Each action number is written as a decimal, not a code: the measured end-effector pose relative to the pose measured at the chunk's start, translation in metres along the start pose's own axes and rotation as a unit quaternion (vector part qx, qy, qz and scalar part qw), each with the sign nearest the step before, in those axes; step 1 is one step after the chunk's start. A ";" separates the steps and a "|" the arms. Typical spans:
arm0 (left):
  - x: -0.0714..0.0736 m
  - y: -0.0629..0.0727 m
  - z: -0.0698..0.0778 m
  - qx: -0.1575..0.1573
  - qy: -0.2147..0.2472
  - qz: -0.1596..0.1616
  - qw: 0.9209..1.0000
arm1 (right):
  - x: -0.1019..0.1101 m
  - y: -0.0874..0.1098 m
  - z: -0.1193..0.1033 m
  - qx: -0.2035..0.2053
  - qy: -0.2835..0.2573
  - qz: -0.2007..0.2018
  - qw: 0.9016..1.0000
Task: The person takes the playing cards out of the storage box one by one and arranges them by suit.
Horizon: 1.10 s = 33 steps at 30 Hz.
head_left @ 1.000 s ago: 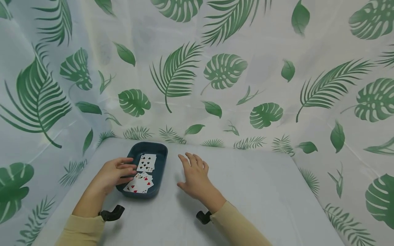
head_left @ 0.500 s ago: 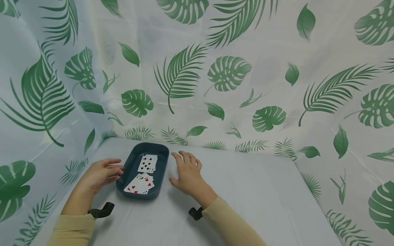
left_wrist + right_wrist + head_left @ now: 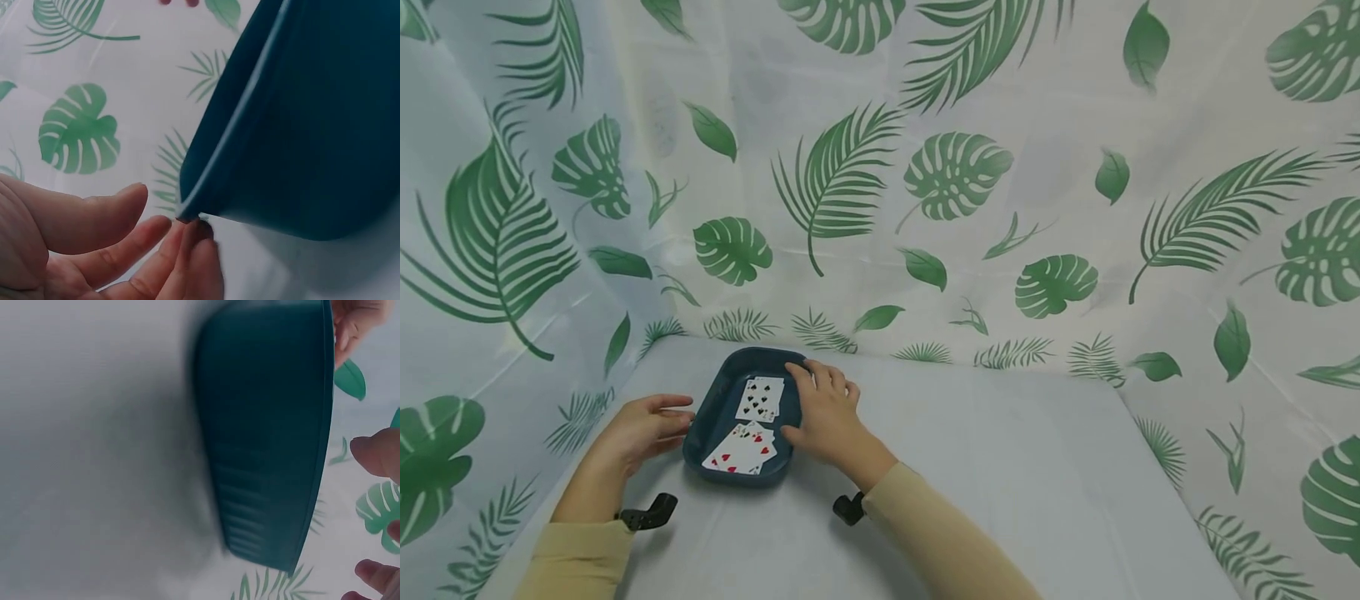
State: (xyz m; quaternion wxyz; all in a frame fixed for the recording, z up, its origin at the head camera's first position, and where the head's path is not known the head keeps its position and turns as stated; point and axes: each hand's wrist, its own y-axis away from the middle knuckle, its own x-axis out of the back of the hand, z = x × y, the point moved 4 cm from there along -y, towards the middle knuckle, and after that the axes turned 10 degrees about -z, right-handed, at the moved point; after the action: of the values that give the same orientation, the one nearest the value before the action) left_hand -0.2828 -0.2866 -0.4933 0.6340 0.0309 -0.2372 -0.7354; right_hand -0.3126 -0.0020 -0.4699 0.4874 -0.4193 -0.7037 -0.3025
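A dark blue oval-cornered tray (image 3: 718,408) sits at the back left of the white table. Inside it, a stack of playing cards (image 3: 760,398) shows a black spade card on top; nearer me lies a fanned pile of cards (image 3: 739,452) with red hearts. My left hand (image 3: 646,429) is at the tray's left side, its fingertips (image 3: 203,231) right at the rim in the left wrist view and the thumb apart. Over the right rim hovers my right hand (image 3: 831,417), fingers loosely spread. In the right wrist view, its thumb (image 3: 378,453) stands off from the tray wall (image 3: 265,425).
A white tablecloth (image 3: 1037,483) covers the table right of the tray. White sheets with green leaf prints (image 3: 955,250) rise behind and along both sides. A black camera mount (image 3: 651,514) is strapped to the left wrist, another (image 3: 850,508) to the right.
My right hand has moved left, from beside the tray to its right rim. My left hand has drawn back left from over the tray to its left edge. Tray and cards look unchanged.
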 end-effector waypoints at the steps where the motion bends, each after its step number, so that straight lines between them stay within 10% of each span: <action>1: 0.000 -0.001 -0.001 0.000 -0.002 -0.005 1.000 | -0.001 -0.003 -0.002 0.002 -0.001 -0.002 1.000; 33: -0.003 -0.009 -0.009 0.001 -0.020 -0.020 1.000 | -0.036 -0.073 -0.038 0.017 0.045 -0.069 0.996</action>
State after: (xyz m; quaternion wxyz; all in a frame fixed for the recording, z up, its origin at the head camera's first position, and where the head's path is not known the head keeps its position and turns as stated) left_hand -0.2878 -0.2859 -0.5054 0.6140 0.0215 -0.2502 -0.7483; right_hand -0.3547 -0.0782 -0.4918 0.5031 -0.3473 -0.7135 -0.3423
